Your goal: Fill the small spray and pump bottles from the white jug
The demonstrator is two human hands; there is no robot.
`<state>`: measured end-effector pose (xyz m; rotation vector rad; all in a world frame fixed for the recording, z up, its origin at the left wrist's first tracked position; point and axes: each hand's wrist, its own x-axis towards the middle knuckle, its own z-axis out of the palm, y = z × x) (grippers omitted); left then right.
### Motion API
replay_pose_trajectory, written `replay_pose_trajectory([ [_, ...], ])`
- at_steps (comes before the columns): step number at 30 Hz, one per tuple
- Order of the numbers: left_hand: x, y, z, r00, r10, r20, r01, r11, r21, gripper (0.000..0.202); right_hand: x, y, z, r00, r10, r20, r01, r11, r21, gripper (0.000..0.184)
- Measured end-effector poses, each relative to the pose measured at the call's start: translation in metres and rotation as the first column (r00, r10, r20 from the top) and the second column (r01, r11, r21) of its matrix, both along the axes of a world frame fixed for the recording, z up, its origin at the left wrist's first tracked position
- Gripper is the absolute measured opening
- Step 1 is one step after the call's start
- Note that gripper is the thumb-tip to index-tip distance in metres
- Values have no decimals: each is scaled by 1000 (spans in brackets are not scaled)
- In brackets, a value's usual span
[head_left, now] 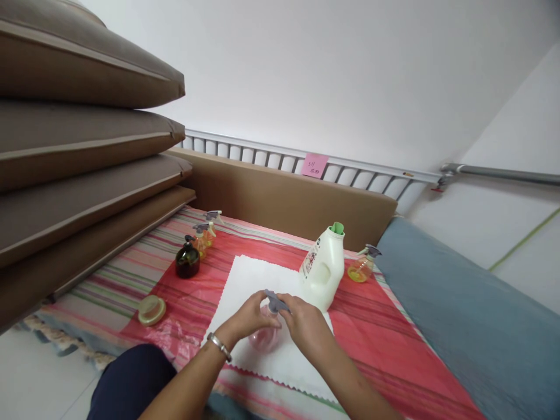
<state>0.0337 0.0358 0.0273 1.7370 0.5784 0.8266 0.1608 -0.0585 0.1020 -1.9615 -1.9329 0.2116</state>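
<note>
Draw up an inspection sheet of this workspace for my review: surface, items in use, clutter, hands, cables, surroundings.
Surface: white cloth over red sheeting and a striped cover.
In use: clear bottle with a gray spray head.
Clutter: jug with green top, dark bottle, round container, yellow spray bottles at left, another at right.
Hands: left hand at the clear bottle's neck; right hand on the spray head.
Cables: nothing seen for certain; a green line on the right wall is unclear.
Surroundings: stacked cushions left; radiator and pink note behind.

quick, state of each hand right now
Left hand: closed, holding the pinkish bottle near its neck.
Right hand: closed on its grey spray head.
</note>
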Motion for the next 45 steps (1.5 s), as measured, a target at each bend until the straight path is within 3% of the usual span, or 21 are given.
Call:
replay_pose_trajectory([
  [2,4,-2,-4,993,115,10,-115,993,-20,42,0,1,-1,1000,-8,5,8,1000,-1,33],
  [4,6,-3,-5,990,140,29,-140,990,-22,33,1,2,-1,1000,-7,7,7,1000,-5,34],
  [8,0,0,-3,998,-41,57,42,999,-8,20,3,2,-3,1000,-1,5,1,1000,7,33],
  [10,-1,-1,-4,997,-49,54,48,999,8,29,3,1,-5,1000,6,7,-6,1000,19,32],
  [13,4,-7,-10,989,144,26,-144,989,16,44,4,1,-8,1000,11,16,-11,1000,28,32],
  [15,8,-9,-13,969,247,10,-247,969,26,36,5,1,-8,1000,7,23,-7,1000,27,32],
  [17,6,-6,-10,982,191,7,-191,980,50,27,5,1,-7,1000,2,25,-3,1000,24,32],
  [20,0,1,-1,999,-35,3,34,996,83,20,5,1,-5,1000,1,21,-2,1000,24,32],
  [22,-2,2,2,995,-105,-3,104,990,93,24,4,1,-5,1000,0,18,-1,1000,23,32],
  [25,3,-3,-2,999,27,-19,-26,998,59,42,3,1,-5,1000,-4,11,3,1000,21,32],
  [27,8,-6,-5,992,125,1,-125,992,7,41,2,1,-5,1000,-6,1,6,1000,17,32],
  [30,7,-4,-5,998,17,58,-14,999,-45,28,3,0,-3,1000,-9,-16,9,1000,8,33],
  [33,3,0,-3,991,-121,60,125,991,-56,27,3,-1,-3,1000,1,-25,-1,1000,9,33],
  [36,3,-2,-5,997,-21,73,27,996,-82,42,3,0,-4,1000,3,-19,-3,1000,25,32],
  [39,5,-4,-7,993,75,94,-66,993,-100,37,3,0,-6,1000,-5,6,5,1000,21,30],
  [43,0,3,-3,989,-124,81,131,988,-87,21,4,1,-5,1000,-5,24,5,1000,14,31],
  [45,0,3,-1,988,-138,71,144,986,-82,29,4,1,-4,1000,1,23,-1,1000,19,32],
])
